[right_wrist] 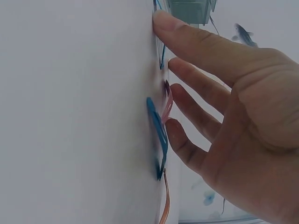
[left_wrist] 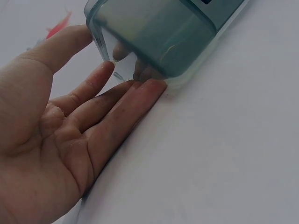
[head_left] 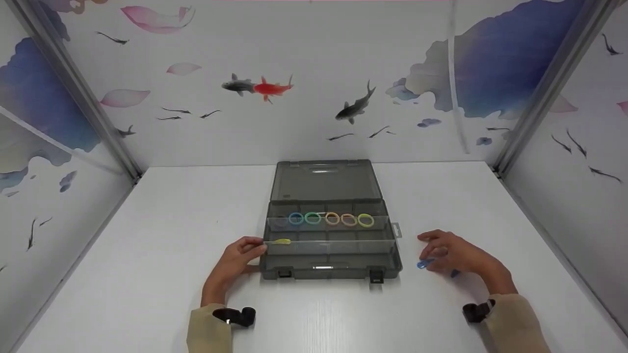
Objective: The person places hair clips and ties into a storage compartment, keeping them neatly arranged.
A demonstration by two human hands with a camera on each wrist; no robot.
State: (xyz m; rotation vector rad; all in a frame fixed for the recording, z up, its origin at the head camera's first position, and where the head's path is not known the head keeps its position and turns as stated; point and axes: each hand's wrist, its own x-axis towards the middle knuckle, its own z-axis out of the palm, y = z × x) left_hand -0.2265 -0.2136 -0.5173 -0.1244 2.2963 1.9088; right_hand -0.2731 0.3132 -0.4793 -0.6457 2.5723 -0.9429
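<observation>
An open grey see-through compartment box [head_left: 329, 272] stands mid-table with its lid [head_left: 326, 181] tipped back. My left hand [head_left: 239, 257] rests at its left side. In the left wrist view the fingers lie fairly straight against the box wall [left_wrist: 140, 37], the thumb near its rim. To the right of the box, my right hand [head_left: 454, 252] is low over the table, thumb tip right at a small blue piece [head_left: 425, 264]. In the right wrist view, a blue clip-like piece [right_wrist: 159, 135] and a pink one [right_wrist: 167, 105] lie close to the loosely bent fingers.
Several coloured rings [head_left: 313, 218] line the box's rear divider. A small yellow piece [head_left: 282, 241] sits at the front divider. An orange strip [right_wrist: 165, 200] lies on the table in the right wrist view. Printed panels [head_left: 309, 122] wall the table at the back and sides.
</observation>
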